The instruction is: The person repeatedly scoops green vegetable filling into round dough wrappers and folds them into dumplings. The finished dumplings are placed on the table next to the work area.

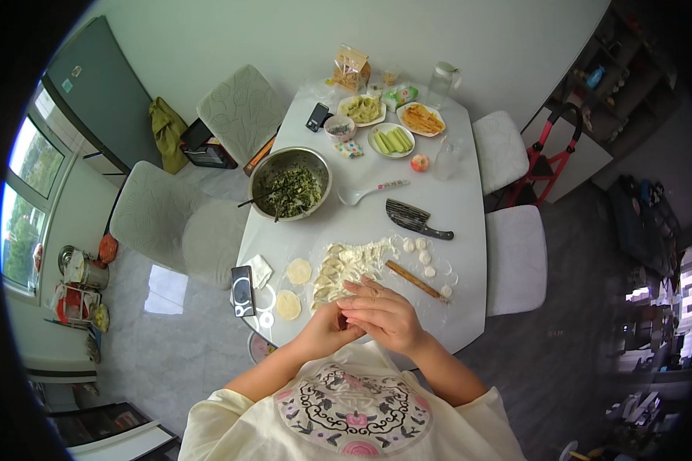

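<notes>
My left hand (327, 332) and my right hand (384, 313) are pressed together at the near edge of the white table (361, 223). Their fingers are closed over each other, and whatever lies between them is hidden. Just beyond them, several pleated dumplings (334, 273) sit on scattered flour (373, 253). To the left lie two round dough wrappers, one farther (299, 270) and one nearer (288, 304). A wooden rolling pin (413, 279) rests to the right, beside several small dough balls (420, 244).
A steel bowl of chopped green filling (291, 184) with chopsticks stands at the left. A ladle (371, 192) and a black cleaver (419, 219) lie mid-table. A phone (242, 291) is at the left edge. Plates of food, including cucumber pieces (390, 140), an apple (420, 163) and a jug (441, 84) stand farther back.
</notes>
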{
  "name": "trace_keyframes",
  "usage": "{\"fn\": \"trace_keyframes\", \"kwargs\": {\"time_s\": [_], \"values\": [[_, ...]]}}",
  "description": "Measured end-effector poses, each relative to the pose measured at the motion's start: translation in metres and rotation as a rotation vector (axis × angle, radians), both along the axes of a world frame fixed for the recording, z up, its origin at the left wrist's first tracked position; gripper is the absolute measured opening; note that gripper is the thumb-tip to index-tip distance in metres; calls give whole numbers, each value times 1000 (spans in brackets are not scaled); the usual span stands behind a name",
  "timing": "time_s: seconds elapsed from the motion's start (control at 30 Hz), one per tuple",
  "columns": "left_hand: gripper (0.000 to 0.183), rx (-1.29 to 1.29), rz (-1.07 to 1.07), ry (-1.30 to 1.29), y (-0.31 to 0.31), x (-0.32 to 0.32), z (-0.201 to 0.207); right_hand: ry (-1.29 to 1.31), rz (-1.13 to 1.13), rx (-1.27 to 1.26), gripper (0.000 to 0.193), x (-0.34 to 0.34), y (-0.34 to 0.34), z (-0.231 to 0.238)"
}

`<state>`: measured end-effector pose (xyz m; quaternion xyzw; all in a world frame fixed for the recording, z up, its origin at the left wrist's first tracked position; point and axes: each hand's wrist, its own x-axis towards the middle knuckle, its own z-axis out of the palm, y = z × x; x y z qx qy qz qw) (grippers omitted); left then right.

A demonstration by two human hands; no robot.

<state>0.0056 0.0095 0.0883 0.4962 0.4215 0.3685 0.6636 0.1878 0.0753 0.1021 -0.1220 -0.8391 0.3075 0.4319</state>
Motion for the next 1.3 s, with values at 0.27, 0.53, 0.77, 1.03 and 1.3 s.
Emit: {"fn": "trace_keyframes", "kwargs": {"time_s": [0.27,0.53,0.77,1.03,1.3], "values": [[45,119,118,-224,-5,0,8,19,-162,-219,37,-5,-22,27],[53,211,35,-306,3,7,21,169,-268,-17,38,3,-21,17],[56,188,138,-185,3,17,17,-50,-210,164,27,12,-9,8],[43,-213,180,-468,10,8,17,231,-86,-682,41,4,-9,-4],[29,-290,177,-513,8,11,15,36,-269,-403,28,-9,-9,-12]]}}
